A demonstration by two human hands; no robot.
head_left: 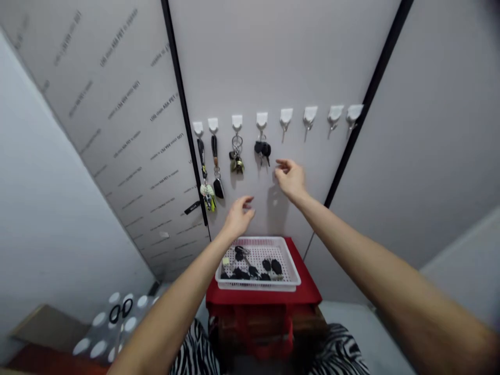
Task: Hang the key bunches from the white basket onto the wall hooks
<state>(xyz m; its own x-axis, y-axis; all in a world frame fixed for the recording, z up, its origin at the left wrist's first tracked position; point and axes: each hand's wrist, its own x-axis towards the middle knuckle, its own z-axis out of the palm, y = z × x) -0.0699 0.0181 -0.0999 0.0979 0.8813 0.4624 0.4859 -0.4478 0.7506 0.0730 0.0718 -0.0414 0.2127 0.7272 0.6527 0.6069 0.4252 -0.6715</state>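
Note:
A row of white wall hooks point(286, 116) runs across the grey wall. The four on the left carry key bunches, the fourth a black key bunch point(262, 150); the right ones hang bare. My right hand point(289, 178) is raised just below and right of that black bunch, fingers loosely curled, nothing visible in them. Lower down, my left hand point(239, 214) hovers above a white basket point(289, 282) holding several black keys point(250, 271), its fingers loosely curled and apart, empty.
The basket rests on a small red table point(302, 293) against the wall. A black strip point(182, 104) divides the wall panels left of the hooks. A black-and-white patterned object point(113, 323) lies on the floor at the lower left.

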